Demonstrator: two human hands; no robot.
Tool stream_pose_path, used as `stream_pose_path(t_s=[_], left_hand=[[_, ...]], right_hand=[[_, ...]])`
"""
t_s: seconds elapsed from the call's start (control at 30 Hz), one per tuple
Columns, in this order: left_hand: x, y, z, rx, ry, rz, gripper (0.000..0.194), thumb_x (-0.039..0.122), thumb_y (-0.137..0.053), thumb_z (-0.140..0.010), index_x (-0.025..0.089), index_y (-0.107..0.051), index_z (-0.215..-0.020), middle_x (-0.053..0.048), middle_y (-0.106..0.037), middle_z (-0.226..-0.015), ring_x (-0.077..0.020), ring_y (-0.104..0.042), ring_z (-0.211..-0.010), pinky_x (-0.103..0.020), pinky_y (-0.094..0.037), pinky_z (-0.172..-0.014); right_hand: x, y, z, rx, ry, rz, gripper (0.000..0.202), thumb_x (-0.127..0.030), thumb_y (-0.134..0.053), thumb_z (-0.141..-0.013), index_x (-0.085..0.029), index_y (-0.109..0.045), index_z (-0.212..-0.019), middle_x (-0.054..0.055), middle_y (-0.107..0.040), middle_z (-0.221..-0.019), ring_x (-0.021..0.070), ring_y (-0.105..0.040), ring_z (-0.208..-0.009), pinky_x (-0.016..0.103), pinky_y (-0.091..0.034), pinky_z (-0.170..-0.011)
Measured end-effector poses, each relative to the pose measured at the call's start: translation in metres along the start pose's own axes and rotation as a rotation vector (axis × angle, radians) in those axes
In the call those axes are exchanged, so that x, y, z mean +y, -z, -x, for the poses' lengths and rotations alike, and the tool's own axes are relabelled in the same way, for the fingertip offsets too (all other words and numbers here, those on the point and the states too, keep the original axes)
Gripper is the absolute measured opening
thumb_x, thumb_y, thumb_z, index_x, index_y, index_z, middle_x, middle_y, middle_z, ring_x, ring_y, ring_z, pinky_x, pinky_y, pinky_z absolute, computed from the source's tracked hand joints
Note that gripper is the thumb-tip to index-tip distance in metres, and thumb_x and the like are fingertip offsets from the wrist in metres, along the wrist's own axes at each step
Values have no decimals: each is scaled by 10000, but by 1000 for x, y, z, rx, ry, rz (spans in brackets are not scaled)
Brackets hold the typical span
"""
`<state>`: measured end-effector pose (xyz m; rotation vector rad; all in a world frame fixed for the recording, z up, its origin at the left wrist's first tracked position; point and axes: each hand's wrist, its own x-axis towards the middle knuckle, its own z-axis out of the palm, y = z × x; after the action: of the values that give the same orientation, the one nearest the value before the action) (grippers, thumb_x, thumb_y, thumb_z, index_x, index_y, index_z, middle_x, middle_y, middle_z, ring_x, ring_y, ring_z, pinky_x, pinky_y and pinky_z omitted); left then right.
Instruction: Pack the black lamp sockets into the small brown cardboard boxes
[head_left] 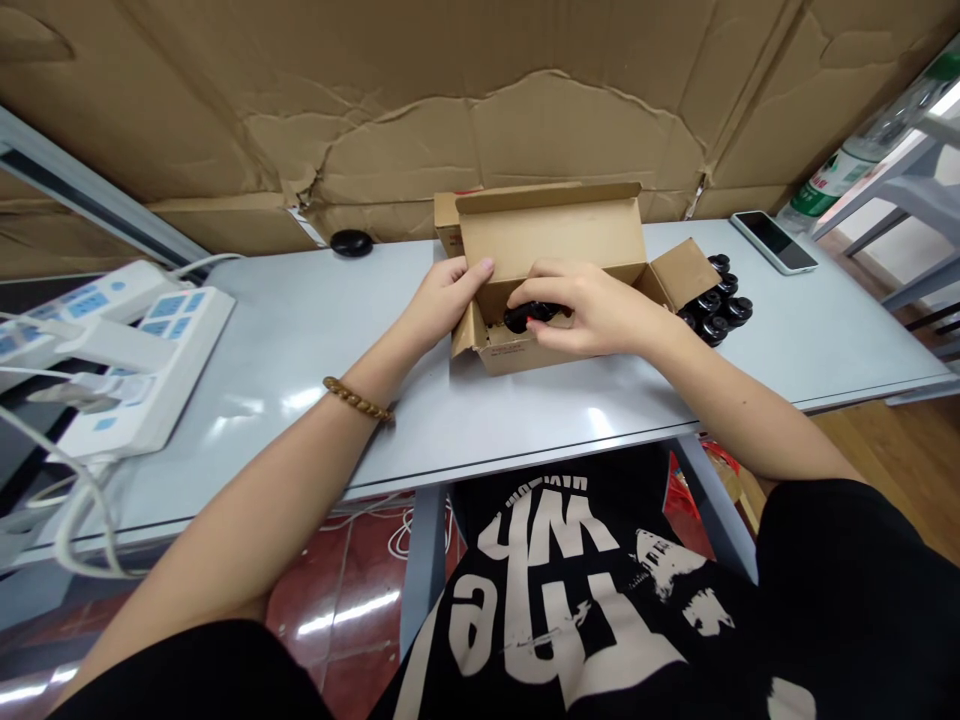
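Note:
An open cardboard box [555, 235] stands on the light table, its lid raised at the back and its side flaps spread. My left hand [448, 290] grips the box's left edge, thumb along the lid side. Over the box opening, my right hand [589, 308] is closed around a black object [531, 317], with a bit of red by the fingertips. How deep the box is filled cannot be seen behind the hand. Several black cylindrical pieces [715, 305] stand grouped just right of the box.
White power strips [154, 370] with cables lie at the left. A round black item [351, 242] sits at the back left. At the back right are a phone [774, 242] and a plastic bottle [840, 180]. A cardboard wall [480, 110] rises behind the table [315, 350].

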<state>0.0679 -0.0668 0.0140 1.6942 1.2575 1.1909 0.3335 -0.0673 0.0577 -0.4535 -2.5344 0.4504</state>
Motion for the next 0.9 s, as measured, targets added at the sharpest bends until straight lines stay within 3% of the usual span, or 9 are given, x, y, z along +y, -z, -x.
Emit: stream_pose_path(t_s=[0.47, 0.9], left_hand=[[0, -2, -1, 28, -1, -46, 676, 908, -723, -922, 235, -682, -881, -79, -738, -885, -262, -677, -909, -332, -581, -754], [-10, 0, -3, 44, 11, -20, 667, 916, -745, -925, 258, -676, -838, -64, -723, -851, -245, -638, -824, -330, -539, -674]], right_hand=[[-14, -7, -4, 33, 85, 94, 207, -224, -612, -983, -197, -811, -1034, 57, -649, -994, 190, -506, -803, 353, -366, -747], [-19, -14, -4, 59, 66, 182, 150, -189, -631, -927, -213, -776, -956, 39, -606, -980, 180, -429, -753, 360, -288, -706]])
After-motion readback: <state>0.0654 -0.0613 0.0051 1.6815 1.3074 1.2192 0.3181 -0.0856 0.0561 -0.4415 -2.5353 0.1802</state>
